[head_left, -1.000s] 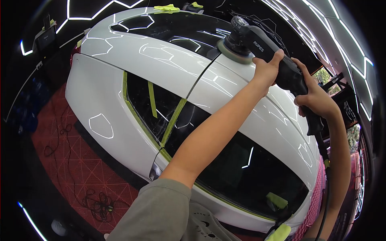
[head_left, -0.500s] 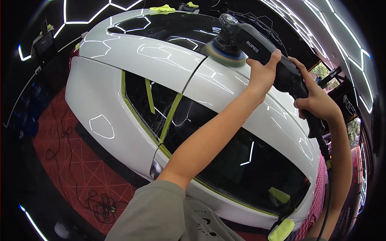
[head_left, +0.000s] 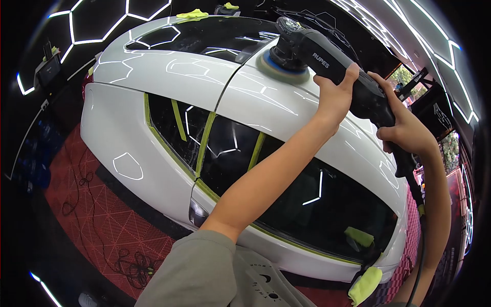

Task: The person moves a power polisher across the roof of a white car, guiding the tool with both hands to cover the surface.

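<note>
A black dual-action car polisher (head_left: 335,64) marked RUPES is held across the roof of a white car (head_left: 261,97). Its round polishing pad (head_left: 281,71) rests on the white roof panel, just right of the dark seam. My left hand (head_left: 337,94) grips the polisher's body behind the head, thumb and fingers around it. Farther back, my right hand (head_left: 409,128) is wrapped around the rear handle, from which a black power cord (head_left: 420,245) hangs down past my right arm.
Green masking tape (head_left: 204,146) edges the side windows. A yellow-green cloth (head_left: 365,286) hangs near the door mirror, and another cloth (head_left: 193,14) lies on the car's far side. Coiled black cable (head_left: 135,268) sits on the red floor tiles (head_left: 123,225). A dark screen (head_left: 48,71) stands at left.
The pad has slid along the roof away from the seam, toward the windshield end. The car appears farther left in view. Both hands keep their hold on the polisher.
</note>
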Demonstrator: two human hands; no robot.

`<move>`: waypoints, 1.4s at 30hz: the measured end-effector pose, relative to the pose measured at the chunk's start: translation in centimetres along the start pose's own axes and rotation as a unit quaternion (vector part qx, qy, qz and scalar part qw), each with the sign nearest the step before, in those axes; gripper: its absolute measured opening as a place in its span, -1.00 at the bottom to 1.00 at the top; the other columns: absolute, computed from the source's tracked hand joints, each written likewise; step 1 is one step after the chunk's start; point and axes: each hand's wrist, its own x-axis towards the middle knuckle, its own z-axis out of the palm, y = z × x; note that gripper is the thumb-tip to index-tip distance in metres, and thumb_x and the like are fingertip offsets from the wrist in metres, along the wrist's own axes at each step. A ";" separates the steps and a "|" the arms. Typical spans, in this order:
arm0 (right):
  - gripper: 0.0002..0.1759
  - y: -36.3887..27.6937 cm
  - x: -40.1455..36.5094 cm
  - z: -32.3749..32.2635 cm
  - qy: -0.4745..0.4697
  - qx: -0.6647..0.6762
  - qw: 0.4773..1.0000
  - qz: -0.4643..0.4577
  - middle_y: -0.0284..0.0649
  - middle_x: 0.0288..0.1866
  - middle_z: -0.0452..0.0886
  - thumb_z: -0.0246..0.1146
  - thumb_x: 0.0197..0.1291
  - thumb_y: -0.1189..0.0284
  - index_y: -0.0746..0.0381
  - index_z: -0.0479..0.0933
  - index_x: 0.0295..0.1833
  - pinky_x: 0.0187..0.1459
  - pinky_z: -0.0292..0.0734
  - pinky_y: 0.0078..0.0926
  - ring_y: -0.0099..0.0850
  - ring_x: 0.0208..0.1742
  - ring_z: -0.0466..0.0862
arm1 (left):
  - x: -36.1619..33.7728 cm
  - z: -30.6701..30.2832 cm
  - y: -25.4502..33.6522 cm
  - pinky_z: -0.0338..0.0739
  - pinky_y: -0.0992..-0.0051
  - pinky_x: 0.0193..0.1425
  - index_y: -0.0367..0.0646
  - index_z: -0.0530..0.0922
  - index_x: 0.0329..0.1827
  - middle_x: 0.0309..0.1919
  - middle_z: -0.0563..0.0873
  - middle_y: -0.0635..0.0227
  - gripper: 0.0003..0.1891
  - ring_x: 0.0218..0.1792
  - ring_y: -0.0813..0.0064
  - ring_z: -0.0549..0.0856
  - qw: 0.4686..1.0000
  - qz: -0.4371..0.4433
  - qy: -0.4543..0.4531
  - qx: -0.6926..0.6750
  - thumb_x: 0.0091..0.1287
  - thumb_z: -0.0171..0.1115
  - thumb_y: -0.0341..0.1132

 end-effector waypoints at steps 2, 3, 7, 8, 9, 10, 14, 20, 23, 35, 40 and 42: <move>0.19 0.5 -0.8 0.1 0.024 -0.008 1.000 0.001 0.08 0.05 0.62 0.11 -0.12 0.72 -0.04 -0.12 0.71 -0.47 0.67 -0.42 -0.38 -0.60 0.66 | 0.1 0.7 -0.8 0.52 0.46 0.33 -0.45 -0.03 0.38 0.23 0.46 -0.08 0.01 0.25 0.30 0.57 1.000 -0.004 -0.005 -0.004 0.34 0.38 0.20; 0.19 0.9 -1.1 -0.1 0.026 -0.007 1.000 0.002 0.08 0.05 0.62 0.11 -0.12 0.72 -0.04 -0.12 0.71 -0.47 0.67 -0.42 -0.38 -0.60 0.66 | 0.2 1.0 -1.3 0.58 0.41 0.19 -0.42 -0.04 0.40 0.17 0.49 -0.02 0.05 0.12 0.33 0.64 1.000 -0.003 -0.009 0.007 0.31 0.37 0.26; 0.20 2.6 -2.7 -0.8 0.037 0.009 0.999 0.018 0.06 0.06 0.63 0.13 -0.14 0.72 -0.03 -0.10 0.71 -0.47 0.67 -0.42 -0.40 -0.60 0.65 | 0.0 2.6 -3.3 0.65 0.39 0.05 -0.41 -0.05 0.41 0.12 0.51 0.02 0.09 0.02 0.36 0.70 0.999 -0.007 -0.026 0.030 0.28 0.37 0.32; 0.20 3.1 -3.1 -0.9 0.047 0.005 0.999 0.015 0.05 0.05 0.63 0.13 -0.15 0.72 -0.03 -0.09 0.71 -0.47 0.66 -0.42 -0.40 -0.60 0.65 | -0.3 3.0 -3.7 0.65 0.39 0.05 -0.41 -0.05 0.41 0.12 0.51 0.02 0.09 0.02 0.36 0.70 0.999 -0.009 -0.029 0.030 0.28 0.37 0.32; 0.20 3.5 -3.5 -1.0 0.049 0.007 0.999 0.018 0.05 0.05 0.63 0.13 -0.15 0.72 -0.03 -0.09 0.71 -0.47 0.66 -0.42 -0.40 -0.60 0.65 | -0.7 3.5 -4.0 0.65 0.40 0.05 -0.42 -0.04 0.41 0.12 0.50 0.02 0.09 0.05 0.36 0.69 0.999 -0.009 -0.032 0.016 0.28 0.37 0.32; 0.20 3.8 -4.0 -1.2 0.049 0.011 0.998 0.024 0.05 0.06 0.63 0.13 -0.15 0.72 -0.03 -0.07 0.71 -0.46 0.66 -0.43 -0.41 -0.59 0.66 | -1.1 4.0 -4.3 0.65 0.41 0.05 -0.42 -0.04 0.42 0.12 0.50 0.02 0.10 0.07 0.36 0.67 0.999 -0.010 -0.035 0.002 0.28 0.37 0.32; 0.20 5.3 -5.9 -1.7 0.061 0.035 0.997 0.031 0.06 0.11 0.61 0.13 -0.17 0.71 -0.02 -0.05 0.71 -0.44 0.67 -0.45 -0.42 -0.57 0.66 | -1.8 5.8 -5.9 0.65 0.41 0.07 -0.44 -0.03 0.42 0.15 0.49 0.00 0.09 0.11 0.36 0.65 0.998 -0.023 -0.042 0.032 0.29 0.36 0.33; 0.21 8.0 -8.2 -2.8 0.081 0.037 0.995 0.036 0.07 0.19 0.58 0.12 -0.19 0.72 -0.01 -0.05 0.71 -0.43 0.67 -0.45 -0.44 -0.55 0.65 | -3.1 8.3 -8.0 0.54 0.40 0.29 -0.45 0.01 0.40 0.21 0.45 -0.03 0.06 0.24 0.32 0.57 0.997 -0.025 -0.078 0.013 0.32 0.34 0.31; 0.20 9.0 -9.6 -2.8 0.097 0.042 0.994 0.030 0.07 0.19 0.58 0.12 -0.19 0.71 -0.02 -0.04 0.71 -0.44 0.67 -0.45 -0.44 -0.55 0.65 | -4.0 9.6 -8.8 0.53 0.49 0.31 -0.35 0.00 0.35 0.20 0.46 -0.02 -0.04 0.22 0.33 0.58 0.997 -0.033 -0.074 -0.016 0.34 0.38 0.22; 0.19 13.0 -14.6 -4.0 0.127 0.076 0.986 0.078 0.02 0.06 0.61 0.11 -0.19 0.71 -0.04 -0.04 0.69 -0.49 0.65 -0.45 -0.42 -0.58 0.65 | -6.5 14.2 -13.3 0.55 0.47 0.28 -0.39 0.01 0.35 0.18 0.46 -0.03 -0.04 0.22 0.32 0.58 0.993 -0.045 -0.108 -0.005 0.34 0.38 0.21; 0.18 16.0 -17.2 -4.9 0.138 0.077 0.984 0.080 0.05 0.14 0.60 0.12 -0.17 0.72 -0.03 -0.04 0.68 -0.49 0.65 -0.46 -0.42 -0.59 0.65 | -7.5 16.6 -15.7 0.56 0.46 0.27 -0.42 0.04 0.33 0.16 0.47 -0.02 -0.06 0.21 0.32 0.58 0.990 -0.062 -0.126 -0.001 0.34 0.39 0.18; 0.18 18.7 -18.1 -5.2 0.143 0.071 0.985 0.059 0.07 0.18 0.59 0.12 -0.17 0.71 -0.04 -0.06 0.69 -0.49 0.65 -0.46 -0.42 -0.58 0.66 | -8.2 17.5 -16.7 0.55 0.46 0.27 -0.42 0.04 0.32 0.16 0.48 -0.02 -0.07 0.20 0.32 0.58 0.989 -0.062 -0.133 -0.007 0.35 0.39 0.16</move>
